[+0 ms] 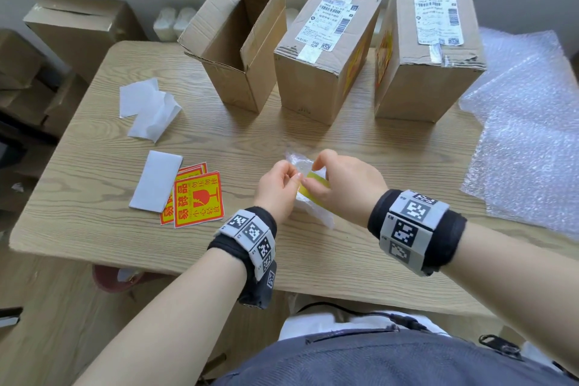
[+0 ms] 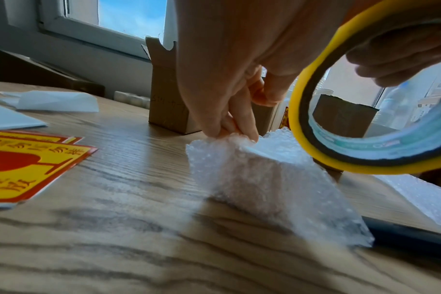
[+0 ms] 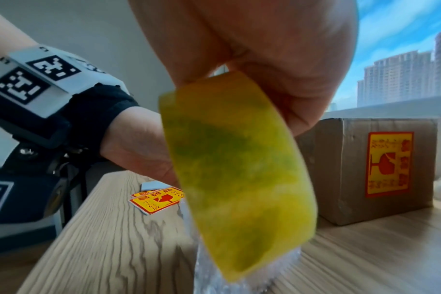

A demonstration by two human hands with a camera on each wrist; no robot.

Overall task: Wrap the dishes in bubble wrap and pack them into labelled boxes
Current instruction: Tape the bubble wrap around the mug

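Observation:
A small bundle in bubble wrap (image 1: 316, 213) lies at the table's front middle, its dish hidden inside. My left hand (image 1: 289, 177) pinches the top edge of the wrap; in the left wrist view the fingertips (image 2: 249, 133) close on the bubble wrap (image 2: 264, 179). My right hand (image 1: 318, 171) grips a yellow roll of tape (image 1: 316, 186) just above the bundle. The tape roll (image 2: 322, 159) hangs right of my left hand (image 2: 229, 111). The tape roll (image 3: 234, 169) fills the right wrist view under my right hand (image 3: 277, 59).
An open carton (image 1: 238, 50) and two taped cartons (image 1: 326, 50) (image 1: 429, 47) stand at the back of the table (image 1: 94, 229). Red-yellow fragile stickers (image 1: 199, 197) and white backing papers (image 1: 147, 110) lie left. Bubble wrap sheets (image 1: 526, 135) are piled right. More cartons stand on the floor at left.

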